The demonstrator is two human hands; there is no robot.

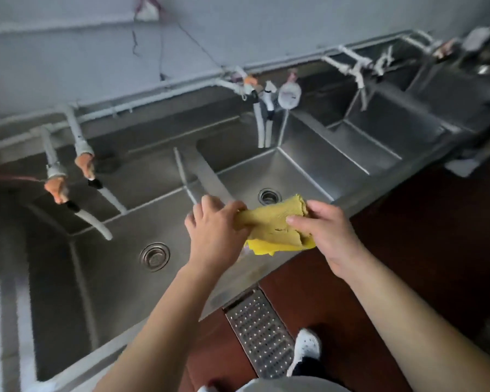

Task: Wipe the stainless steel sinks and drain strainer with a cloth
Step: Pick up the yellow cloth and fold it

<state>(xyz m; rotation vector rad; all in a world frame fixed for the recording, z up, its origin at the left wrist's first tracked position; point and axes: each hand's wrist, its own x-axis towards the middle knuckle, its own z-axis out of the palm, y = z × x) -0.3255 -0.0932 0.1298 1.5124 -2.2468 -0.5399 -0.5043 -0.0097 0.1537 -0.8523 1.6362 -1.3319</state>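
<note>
While both hands hold it above the front rim of the sinks, a bunched yellow cloth (277, 224) stretches between them. Left hand (218, 230) grips its 9 o'clock end; right hand (323, 233) pinches the 3 o'clock end. One drain strainer (154, 256) sits at 8 o'clock in the left sink (96, 278), another strainer (269, 196) at 12 o'clock in the middle sink (300, 171).
</note>
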